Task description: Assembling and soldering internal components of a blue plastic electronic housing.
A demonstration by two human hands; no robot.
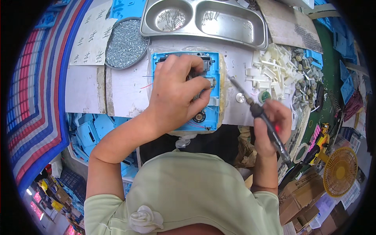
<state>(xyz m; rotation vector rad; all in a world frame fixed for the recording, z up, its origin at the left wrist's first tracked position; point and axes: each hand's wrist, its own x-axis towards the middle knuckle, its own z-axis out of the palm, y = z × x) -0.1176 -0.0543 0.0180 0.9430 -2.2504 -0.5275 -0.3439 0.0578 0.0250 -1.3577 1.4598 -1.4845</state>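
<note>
My left hand (174, 92) lies over an open blue plastic casing (213, 117). Its fingers are curled down into the casing's middle, and what they pinch is hidden. Inside the casing are a grey mechanism (207, 62) along the far end, a small round speaker (199, 116) and thin red wires near the front edge. My right hand (272, 127) grips a soldering iron (256, 111) by its black handle. The iron's metal tip points up and left, just right of the casing and apart from it. A red light glows by the handle.
Behind the casing stands a steel tray (188, 30) with small screws. A round dish (127, 43) full of screws is at left, beside a marked paper sheet (91, 33). White plastic parts (270, 70) and metal pieces (301, 78) are piled at right. A yellow fan (340, 172) stands lower right.
</note>
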